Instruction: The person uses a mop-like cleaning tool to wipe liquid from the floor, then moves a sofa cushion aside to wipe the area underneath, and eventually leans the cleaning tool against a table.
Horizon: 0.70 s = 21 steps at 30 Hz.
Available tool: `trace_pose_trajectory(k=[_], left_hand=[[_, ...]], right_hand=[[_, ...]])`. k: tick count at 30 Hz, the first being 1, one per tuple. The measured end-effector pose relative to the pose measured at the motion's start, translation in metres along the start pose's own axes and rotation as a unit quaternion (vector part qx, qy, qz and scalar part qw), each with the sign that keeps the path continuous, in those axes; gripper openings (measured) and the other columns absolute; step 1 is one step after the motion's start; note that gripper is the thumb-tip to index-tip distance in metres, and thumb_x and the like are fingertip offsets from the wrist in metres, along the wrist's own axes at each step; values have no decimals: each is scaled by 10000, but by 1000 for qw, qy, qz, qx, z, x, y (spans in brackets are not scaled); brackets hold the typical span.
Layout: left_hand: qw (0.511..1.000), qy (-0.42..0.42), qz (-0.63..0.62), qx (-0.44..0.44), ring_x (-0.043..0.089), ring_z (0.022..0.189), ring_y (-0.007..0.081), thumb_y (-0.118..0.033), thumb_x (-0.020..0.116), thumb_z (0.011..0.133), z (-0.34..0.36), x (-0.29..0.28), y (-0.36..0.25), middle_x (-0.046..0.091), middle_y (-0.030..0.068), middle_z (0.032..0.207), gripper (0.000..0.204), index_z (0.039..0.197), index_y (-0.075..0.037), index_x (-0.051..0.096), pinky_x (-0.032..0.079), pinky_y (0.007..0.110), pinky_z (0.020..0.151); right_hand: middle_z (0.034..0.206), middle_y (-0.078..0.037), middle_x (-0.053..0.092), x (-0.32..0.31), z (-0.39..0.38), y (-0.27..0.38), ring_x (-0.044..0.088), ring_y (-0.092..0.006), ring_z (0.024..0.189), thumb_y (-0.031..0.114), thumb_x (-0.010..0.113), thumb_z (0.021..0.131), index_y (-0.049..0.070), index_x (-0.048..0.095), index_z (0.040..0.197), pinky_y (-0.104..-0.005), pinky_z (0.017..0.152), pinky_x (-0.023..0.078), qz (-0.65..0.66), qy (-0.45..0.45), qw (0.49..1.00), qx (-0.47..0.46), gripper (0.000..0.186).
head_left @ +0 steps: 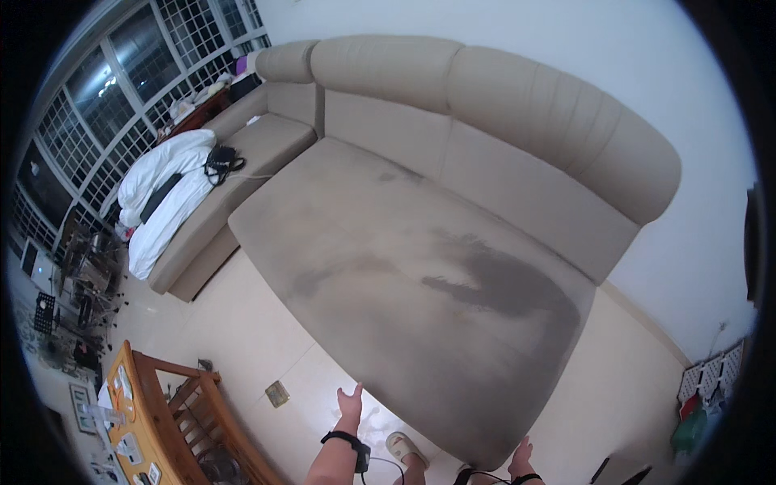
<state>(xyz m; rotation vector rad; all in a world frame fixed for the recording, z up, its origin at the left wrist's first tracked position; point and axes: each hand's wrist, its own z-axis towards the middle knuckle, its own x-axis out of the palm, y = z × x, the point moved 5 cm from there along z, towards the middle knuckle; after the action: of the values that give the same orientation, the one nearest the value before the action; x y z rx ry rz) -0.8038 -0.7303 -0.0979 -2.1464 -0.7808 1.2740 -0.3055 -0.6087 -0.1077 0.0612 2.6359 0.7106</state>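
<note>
My left hand (349, 402), with a black strap and device on the wrist, is just beside the front edge of the beige sofa seat (364, 242), its fingers apart and holding nothing. My right hand (521, 455) is at the seat's near right corner, fingers extended, partly cut off at the lower edge; whether it touches the cushion I cannot tell. Dark grey, damp-looking patches (493, 275) spread over the seat. My sandalled foot (404, 449) is on the floor below the seat.
A wooden table (141, 380) stands at lower left, near a small square item (277, 394) on the tiles. White bedding (162, 194) and a black bundle (222, 164) lie on the sofa's left section, under barred windows. A rack with green items (707, 384) is at far right.
</note>
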Motion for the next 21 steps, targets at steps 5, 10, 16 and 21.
trace_pose_trajectory(k=[5, 10, 16, 21], left_hand=[[999, -53, -4, 10, 302, 1118, 363, -431, 658, 592, -1, 46, -24, 299, 295, 1181, 946, 1172, 149, 185, 261, 351, 940], [991, -102, 30, -78, 204, 1172, 337, -420, 678, 577, -62, 66, -25, 175, 269, 1252, 1004, 1224, 86, 101, 234, 378, 956], [963, -212, -55, -160, 280, 1135, 355, -477, 655, 581, -127, 68, 46, 245, 287, 1220, 1008, 1255, 25, 99, 272, 390, 927], [940, -224, -35, -256, 365, 1048, 405, -402, 649, 630, -185, 38, 31, 301, 328, 1150, 948, 1240, 44, 76, 307, 422, 896]], right_hand=[[1295, -113, 229, -1, 70, -10, 272, -281, 1151, 564, 226, 791, 51, 90, 1279, -392, 943, 217, 158, 190, 969, -25, 721], [1332, -71, 153, -13, 68, 43, 157, -264, 1207, 637, 199, 749, 103, 73, 1290, -416, 971, 107, 82, 255, 963, 1, 771], [1341, -71, 117, -14, 130, 189, 163, -249, 1206, 559, 291, 783, 100, 73, 1292, -392, 977, 128, -65, 60, 990, -113, 719], [1309, -152, 180, -48, 123, 354, 185, -266, 1203, 353, 356, 848, 17, 160, 1262, -333, 980, 147, -145, -6, 891, -431, 568]])
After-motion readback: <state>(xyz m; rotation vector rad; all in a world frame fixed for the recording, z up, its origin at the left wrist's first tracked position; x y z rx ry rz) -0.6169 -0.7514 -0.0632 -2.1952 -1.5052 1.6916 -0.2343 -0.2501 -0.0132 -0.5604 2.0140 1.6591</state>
